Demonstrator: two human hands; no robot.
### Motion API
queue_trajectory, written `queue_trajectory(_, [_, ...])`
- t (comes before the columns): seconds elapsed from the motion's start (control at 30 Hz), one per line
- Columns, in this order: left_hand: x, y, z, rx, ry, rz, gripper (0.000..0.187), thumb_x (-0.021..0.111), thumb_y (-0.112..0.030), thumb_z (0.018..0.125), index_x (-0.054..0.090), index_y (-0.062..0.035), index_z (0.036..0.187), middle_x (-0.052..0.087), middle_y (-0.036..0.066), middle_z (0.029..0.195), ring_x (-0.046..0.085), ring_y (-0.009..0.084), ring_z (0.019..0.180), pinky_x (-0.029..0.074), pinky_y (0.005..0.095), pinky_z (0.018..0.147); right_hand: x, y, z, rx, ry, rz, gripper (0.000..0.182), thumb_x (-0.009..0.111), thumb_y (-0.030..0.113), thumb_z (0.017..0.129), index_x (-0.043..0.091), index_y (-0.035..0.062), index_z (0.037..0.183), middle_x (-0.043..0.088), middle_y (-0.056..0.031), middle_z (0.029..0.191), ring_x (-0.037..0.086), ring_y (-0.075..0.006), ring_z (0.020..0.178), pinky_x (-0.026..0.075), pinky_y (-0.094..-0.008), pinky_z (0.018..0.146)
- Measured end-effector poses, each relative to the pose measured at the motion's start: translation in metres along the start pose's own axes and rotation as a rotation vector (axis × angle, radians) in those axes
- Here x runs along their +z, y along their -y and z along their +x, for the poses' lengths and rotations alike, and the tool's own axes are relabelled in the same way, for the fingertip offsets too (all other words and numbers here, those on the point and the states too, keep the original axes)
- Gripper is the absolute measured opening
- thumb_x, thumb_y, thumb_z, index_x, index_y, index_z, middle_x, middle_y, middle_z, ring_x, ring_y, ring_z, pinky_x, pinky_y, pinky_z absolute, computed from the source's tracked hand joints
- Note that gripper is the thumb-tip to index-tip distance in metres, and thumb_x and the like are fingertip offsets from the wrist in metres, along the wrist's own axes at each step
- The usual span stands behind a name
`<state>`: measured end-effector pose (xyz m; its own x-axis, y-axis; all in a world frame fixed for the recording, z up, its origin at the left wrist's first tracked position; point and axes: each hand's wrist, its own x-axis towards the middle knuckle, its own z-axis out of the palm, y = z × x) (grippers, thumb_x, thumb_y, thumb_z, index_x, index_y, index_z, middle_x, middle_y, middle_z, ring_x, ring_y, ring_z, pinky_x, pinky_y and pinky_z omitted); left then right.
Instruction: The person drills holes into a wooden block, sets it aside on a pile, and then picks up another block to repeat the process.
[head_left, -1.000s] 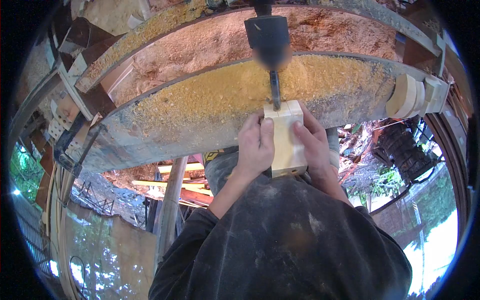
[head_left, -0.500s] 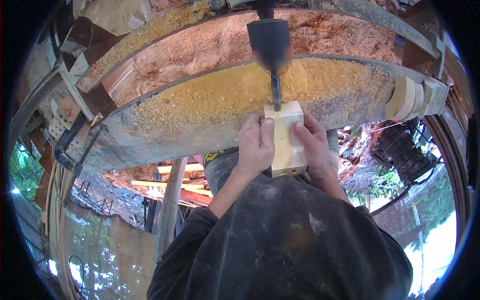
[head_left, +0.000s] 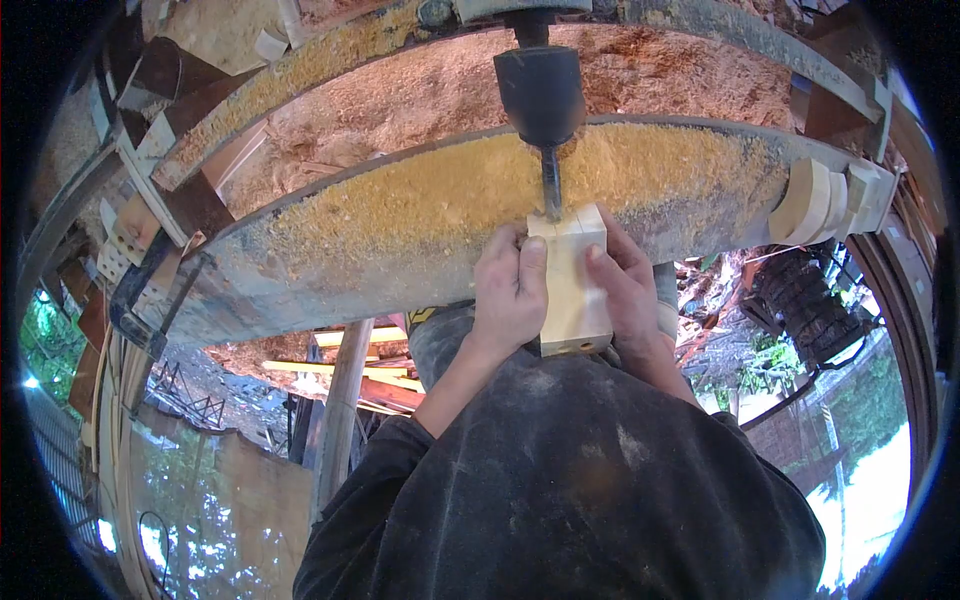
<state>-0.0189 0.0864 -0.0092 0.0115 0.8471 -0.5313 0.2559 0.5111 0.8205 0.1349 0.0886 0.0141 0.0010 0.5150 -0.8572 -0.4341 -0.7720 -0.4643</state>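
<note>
A pale wooden block (head_left: 575, 290) lies between my hands at the near edge of the sawdust-covered board. My left hand (head_left: 510, 290) grips its left side, thumb on top. On the right side my right hand (head_left: 628, 290) holds it in the same way. A black drill chuck (head_left: 541, 95) hangs above the board, and its bit (head_left: 551, 182) meets the far end of the block, where the tip is hidden or too small to make out. One dark hole shows in the block's near end.
The curved board (head_left: 330, 250) carries yellow sawdust. Several cut wood pieces (head_left: 808, 200) stand at its right end. A dark metal clamp (head_left: 135, 305) sits at the left end. Below are a wooden post (head_left: 343, 400) and yellow boards (head_left: 300, 367).
The chuck and bit appear slightly lower in view, with less of the bit showing. Both hands keep their hold on the block, which has barely shifted.
</note>
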Motion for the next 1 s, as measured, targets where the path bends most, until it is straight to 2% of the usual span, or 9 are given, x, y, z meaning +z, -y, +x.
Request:
queue_trajectory(0.23, [0.0, -0.003, 0.004, -0.023, -0.037, -0.035, 0.028, 0.05, -0.017, 0.1, 0.063, 0.0075, 0.096, 0.06, 0.024, 0.087, 0.062, 0.0403, 0.08, 0.047, 0.0458, 0.071, 0.003, 0.004, 0.003, 0.014, -0.008, 0.005, 0.06, 0.06, 0.009, 0.096, 0.036, -0.007, 0.148, 0.06, -0.0134, 0.13, 0.058, -0.0163, 0.115, 0.046, -0.0308, 0.099])
queue_trajectory(0.47, [0.0, -0.002, 0.008, 0.029, -0.02, -0.007, 0.026, 0.049, -0.014, 0.099, 0.063, 0.0078, 0.096, 0.06, 0.026, 0.088, 0.062, 0.0421, 0.082, 0.047, 0.0471, 0.073, 0.001, 0.006, 0.005, 0.008, -0.016, -0.072, 0.061, 0.059, 0.008, 0.096, 0.035, -0.0072, 0.149, 0.06, -0.0126, 0.13, 0.058, -0.0144, 0.113, 0.046, -0.0282, 0.097])
queue_trajectory(0.53, [0.001, 0.0, 0.007, 0.038, -0.051, 0.091, 0.028, 0.049, -0.016, 0.099, 0.063, 0.0078, 0.095, 0.061, 0.026, 0.089, 0.062, 0.0427, 0.084, 0.048, 0.0465, 0.074, 0.002, 0.004, 0.005, -0.017, 0.012, -0.049, 0.061, 0.059, 0.009, 0.096, 0.034, -0.0074, 0.15, 0.06, -0.0123, 0.13, 0.058, -0.0141, 0.113, 0.046, -0.0275, 0.096])
queue_trajectory(0.67, [0.001, -0.003, 0.007, 0.027, -0.064, 0.012, 0.03, 0.049, -0.018, 0.1, 0.063, 0.008, 0.094, 0.061, 0.027, 0.09, 0.062, 0.0434, 0.085, 0.048, 0.0464, 0.076, 0.001, -0.002, 0.007, -0.06, 0.015, -0.048, 0.061, 0.059, 0.01, 0.097, 0.033, -0.0076, 0.15, 0.06, -0.0121, 0.13, 0.058, -0.0143, 0.113, 0.046, -0.0277, 0.096])
queue_trajectory(0.87, [0.001, 0.009, -0.01, -0.034, -0.017, 0.056, 0.031, 0.049, -0.021, 0.101, 0.061, 0.007, 0.106, 0.063, 0.028, 0.095, 0.063, 0.0428, 0.088, 0.049, 0.0455, 0.078, -0.006, -0.013, -0.007, -0.084, 0.027, -0.092, 0.059, 0.058, 0.01, 0.098, 0.035, -0.0055, 0.15, 0.06, -0.0099, 0.13, 0.058, -0.0127, 0.112, 0.046, -0.0289, 0.097])
queue_trajectory(0.93, [0.007, 0.025, -0.04, -0.029, 0.033, 0.067, 0.033, 0.05, -0.022, 0.1, 0.06, 0.0069, 0.11, 0.064, 0.028, 0.096, 0.063, 0.043, 0.09, 0.05, 0.0448, 0.08, -0.021, -0.033, -0.025, -0.028, 0.075, -0.069, 0.057, 0.057, 0.011, 0.099, 0.037, -0.0028, 0.15, 0.061, -0.0085, 0.128, 0.058, -0.0122, 0.111, 0.047, -0.0287, 0.097])
queue_trajectory(0.97, [0.009, 0.033, -0.048, 0.001, 0.015, 0.043, 0.033, 0.05, -0.022, 0.1, 0.059, 0.007, 0.112, 0.065, 0.025, 0.097, 0.065, 0.0385, 0.09, 0.05, 0.043, 0.082, -0.027, -0.041, -0.032, 0.056, 0.083, -0.025, 0.055, 0.055, 0.011, 0.1, 0.037, -0.0011, 0.15, 0.061, -0.008, 0.127, 0.058, -0.013, 0.111, 0.047, -0.0288, 0.097])
queue_trajectory(1.0, [0.01, 0.041, -0.057, 0.003, 0.016, 0.043, 0.033, 0.05, -0.022, 0.1, 0.059, 0.007, 0.112, 0.065, 0.025, 0.097, 0.065, 0.0385, 0.09, 0.05, 0.043, 0.082, -0.029, -0.049, -0.037, 0.055, 0.083, -0.025, 0.055, 0.055, 0.011, 0.1, 0.037, -0.0011, 0.15, 0.061, -0.008, 0.127, 0.058, -0.013, 0.111, 0.047, -0.0288, 0.097])
